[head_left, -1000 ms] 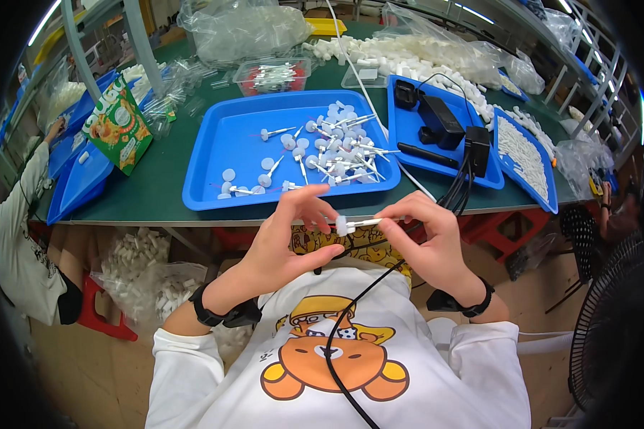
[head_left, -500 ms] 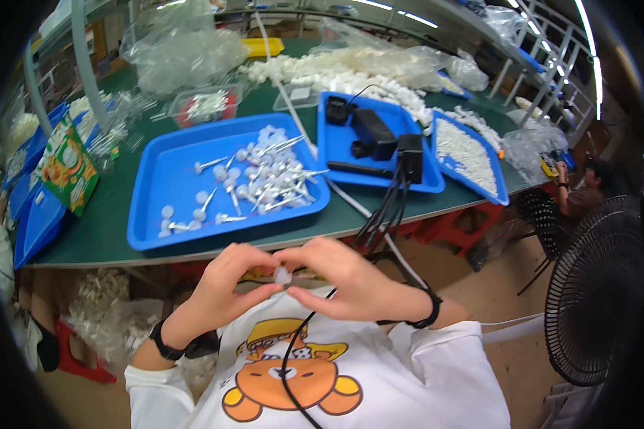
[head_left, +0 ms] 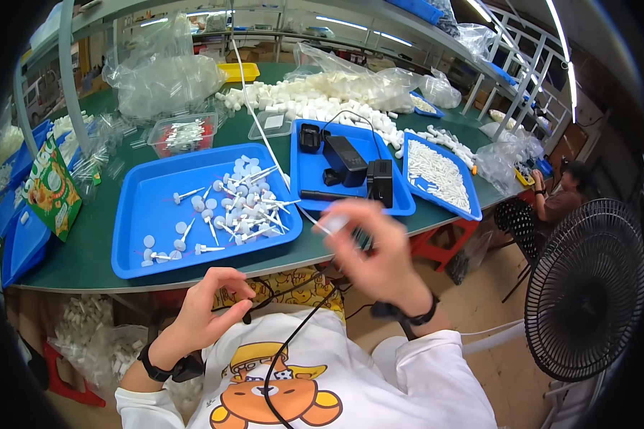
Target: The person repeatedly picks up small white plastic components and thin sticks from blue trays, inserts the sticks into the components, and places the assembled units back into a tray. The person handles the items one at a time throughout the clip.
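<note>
My right hand (head_left: 371,247), slightly blurred, is raised in front of the table edge. Between its fingertips it pinches a small whitish round-headed piece (head_left: 334,223); its exact form is smeared. Lower and to the left, my left hand (head_left: 211,307) is curled with thumb and fingers apart, nothing between them. Beyond the hands a large blue tray (head_left: 144,214) lies on the table. In its right half is a pile of thin white stems with translucent round heads (head_left: 247,204). Some loose round heads and stemmed pieces lie in its left and lower part.
A second blue tray (head_left: 406,204) bears black power adapters (head_left: 345,159) and cables. To its right, another blue tray (head_left: 471,207) holds small white tubes. Behind are a clear box (head_left: 163,139) and heaped white pieces (head_left: 329,96). A black fan (head_left: 587,293) stands at right; a person sits beyond.
The hands were together at the chest around a small translucent piece. My right hand has moved up and right with a piece, while the left has moved down and left, apart from it.
</note>
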